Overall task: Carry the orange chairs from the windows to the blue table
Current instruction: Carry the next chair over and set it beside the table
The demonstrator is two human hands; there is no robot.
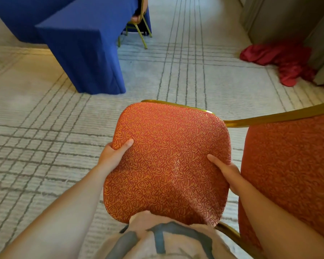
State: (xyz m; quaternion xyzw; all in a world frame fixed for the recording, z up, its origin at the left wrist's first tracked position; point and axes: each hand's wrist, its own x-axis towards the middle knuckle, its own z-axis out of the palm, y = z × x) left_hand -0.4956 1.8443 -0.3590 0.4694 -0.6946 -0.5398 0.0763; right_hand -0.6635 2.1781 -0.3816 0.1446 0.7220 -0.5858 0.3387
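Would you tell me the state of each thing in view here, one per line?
Orange chair: held in both hands.
Left hand: grips the chair's left edge.
Right hand: grips the chair's right edge.
Blue table: cloth draped to the carpet.
Red cloth: crumpled on the carpet.

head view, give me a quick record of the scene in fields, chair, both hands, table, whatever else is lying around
orange chair: held before the body, cushion facing the camera
left grip: holds the cushion's left edge, thumb on top
right grip: holds its right edge, thumb on top
blue table: ahead left, fully draped, apart from the chair
orange panel: right of the cushion, gold rim; same chair or another, cannot tell
red cloth: heaped, far right
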